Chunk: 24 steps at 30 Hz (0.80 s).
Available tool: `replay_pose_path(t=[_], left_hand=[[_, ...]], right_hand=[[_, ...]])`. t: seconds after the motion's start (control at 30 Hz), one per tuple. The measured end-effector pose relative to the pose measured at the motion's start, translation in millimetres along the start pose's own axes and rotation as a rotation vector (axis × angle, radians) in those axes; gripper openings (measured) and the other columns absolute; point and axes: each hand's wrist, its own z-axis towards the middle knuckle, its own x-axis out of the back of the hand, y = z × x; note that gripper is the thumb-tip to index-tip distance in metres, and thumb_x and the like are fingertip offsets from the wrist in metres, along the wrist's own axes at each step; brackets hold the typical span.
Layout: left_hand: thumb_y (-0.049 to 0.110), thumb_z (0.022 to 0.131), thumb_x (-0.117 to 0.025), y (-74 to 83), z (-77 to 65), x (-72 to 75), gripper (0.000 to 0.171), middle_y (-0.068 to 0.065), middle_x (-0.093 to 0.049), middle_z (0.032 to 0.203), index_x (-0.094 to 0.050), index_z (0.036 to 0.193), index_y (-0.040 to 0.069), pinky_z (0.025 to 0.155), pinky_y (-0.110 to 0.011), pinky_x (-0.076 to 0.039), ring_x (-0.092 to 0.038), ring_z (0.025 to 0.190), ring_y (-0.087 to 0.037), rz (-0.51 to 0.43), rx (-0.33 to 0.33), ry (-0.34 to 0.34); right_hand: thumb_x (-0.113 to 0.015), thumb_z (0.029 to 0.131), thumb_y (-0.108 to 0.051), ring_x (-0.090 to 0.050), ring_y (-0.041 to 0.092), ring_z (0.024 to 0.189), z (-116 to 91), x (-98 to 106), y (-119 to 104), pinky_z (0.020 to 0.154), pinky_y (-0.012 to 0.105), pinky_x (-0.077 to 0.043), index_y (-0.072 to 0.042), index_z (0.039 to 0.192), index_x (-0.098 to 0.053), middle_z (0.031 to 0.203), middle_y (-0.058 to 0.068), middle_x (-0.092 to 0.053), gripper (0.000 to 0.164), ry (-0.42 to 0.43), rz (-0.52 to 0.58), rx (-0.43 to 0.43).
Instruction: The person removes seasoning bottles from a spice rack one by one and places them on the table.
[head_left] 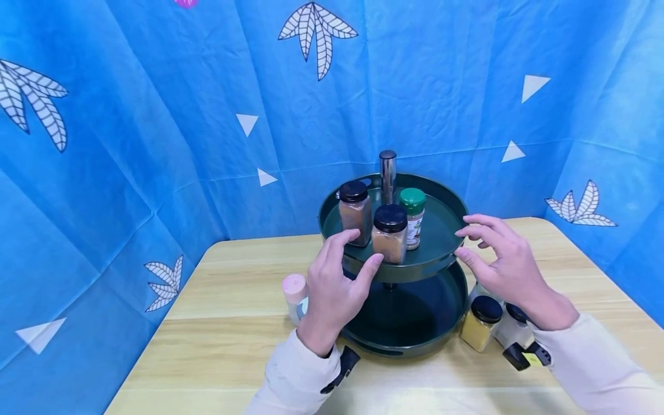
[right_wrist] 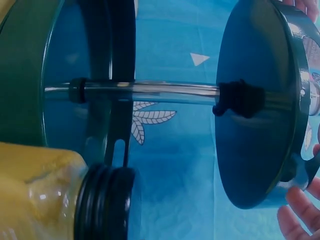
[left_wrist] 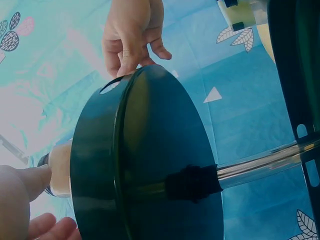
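Note:
A green two-tier round tray stand point(head_left: 399, 317) stands on the table, a metal post rising through it. Three jars sit on its upper tray: a black-lidded jar of brown powder point(head_left: 355, 216), a black-lidded jar of orange-brown powder point(head_left: 390, 236) and a green-capped shaker point(head_left: 413, 216). My left hand point(head_left: 334, 282) is at the front left rim, fingers bent, its thumb close to the front jar; contact is unclear. At the right rim, my right hand point(head_left: 500, 259) has its fingers spread and slightly bent, with nothing visible between them.
Right of the stand, a black-lidded jar of yellow powder point(head_left: 481, 323) and another black-lidded jar point(head_left: 513, 325) stand near my right wrist. A pink-capped bottle point(head_left: 295, 294) is partly behind my left hand. Patterned blue cloth point(head_left: 441, 86) hangs behind the wooden table point(head_left: 233, 317).

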Motion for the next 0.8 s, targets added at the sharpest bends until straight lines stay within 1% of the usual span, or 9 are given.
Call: replay_pose_path(t=[0.13,0.2,0.27,0.33,0.47,0.5,0.6,0.7,0.8], left_hand=[[0.025,0.079,-0.077,0.6,4.7,-1.0,0.051,-0.015,-0.066,0.113,-0.056,0.118,0.000,0.089,-0.039,-0.055,-0.062,0.103,-0.022,0.000,0.035,-0.034],[0.027,0.079,-0.077,1.3,7.6,-1.0,0.052,-0.014,-0.067,0.113,-0.056,0.119,0.001,0.088,-0.039,-0.055,-0.063,0.102,-0.021,0.001,0.046,-0.054],[0.028,0.079,-0.077,1.7,11.5,-0.4,0.053,-0.014,-0.067,0.112,-0.056,0.120,0.001,0.088,-0.038,-0.056,-0.064,0.100,-0.021,0.004,0.054,-0.070],[0.028,0.080,-0.076,0.8,15.4,1.0,0.053,-0.014,-0.067,0.112,-0.055,0.121,0.001,0.087,-0.037,-0.056,-0.064,0.098,-0.020,-0.001,0.059,-0.083],[0.029,0.080,-0.076,-2.0,20.0,3.9,0.056,-0.015,-0.068,0.113,-0.054,0.123,0.001,0.084,-0.036,-0.057,-0.066,0.094,-0.020,-0.007,0.078,-0.102],[0.030,0.079,-0.077,-2.3,20.5,4.2,0.058,-0.015,-0.068,0.112,-0.053,0.123,0.001,0.084,-0.036,-0.057,-0.066,0.094,-0.021,-0.008,0.084,-0.107],[0.033,0.078,-0.077,-1.3,21.8,4.4,0.062,-0.015,-0.067,0.113,-0.051,0.125,0.003,0.083,-0.037,-0.058,-0.066,0.096,-0.022,-0.005,0.113,-0.126],[0.035,0.077,-0.078,0.0,24.3,4.7,0.067,-0.014,-0.068,0.113,-0.049,0.128,0.004,0.081,-0.036,-0.058,-0.066,0.095,-0.021,-0.002,0.134,-0.144],[0.036,0.077,-0.078,0.9,27.1,5.6,0.068,-0.013,-0.068,0.111,-0.048,0.129,0.004,0.078,-0.035,-0.059,-0.066,0.092,-0.021,0.008,0.129,-0.152]], right_hand=[[-0.078,0.063,0.003,-0.057,0.031,0.102,-1.8,-2.0,-4.9,0.074,0.042,-0.053,-0.004,0.095,-0.069,0.115,0.019,-0.063,0.034,0.015,0.026,-0.019],[-0.078,0.062,0.002,-0.054,0.035,0.105,-2.2,-3.3,-7.7,0.079,0.054,-0.049,-0.004,0.093,-0.069,0.113,0.020,-0.063,0.032,0.024,0.048,-0.020],[-0.079,0.063,0.000,-0.051,0.038,0.107,-1.8,-5.1,-9.7,0.084,0.062,-0.043,-0.004,0.090,-0.069,0.111,0.022,-0.063,0.029,0.035,0.071,-0.007],[-0.079,0.073,-0.017,-0.050,0.040,0.108,-0.6,-8.0,-12.5,0.085,0.064,-0.040,-0.004,0.087,-0.068,0.110,0.023,-0.064,0.022,0.055,0.081,0.015],[-0.074,0.080,-0.033,-0.051,0.041,0.113,-1.1,-12.8,-19.9,0.092,0.067,-0.039,-0.005,0.086,-0.067,0.106,0.022,-0.066,0.030,0.066,0.079,0.029],[-0.073,0.081,-0.035,-0.052,0.041,0.114,-1.8,-13.3,-22.4,0.092,0.066,-0.041,-0.005,0.086,-0.066,0.104,0.021,-0.067,0.031,0.067,0.074,0.021],[-0.077,0.077,-0.027,-0.054,0.038,0.113,-4.2,-14.7,-28.4,0.089,0.066,-0.044,-0.005,0.087,-0.067,0.097,0.019,-0.069,0.026,0.070,0.070,-0.001],[-0.075,0.080,-0.036,-0.055,0.038,0.111,-5.4,-16.8,-33.2,0.086,0.065,-0.046,-0.005,0.087,-0.067,0.090,0.016,-0.069,0.033,0.087,0.073,-0.015],[-0.067,0.084,-0.048,-0.054,0.038,0.111,-6.1,-19.2,-36.4,0.086,0.064,-0.046,-0.005,0.087,-0.067,0.087,0.015,-0.068,0.043,0.095,0.078,-0.015]])
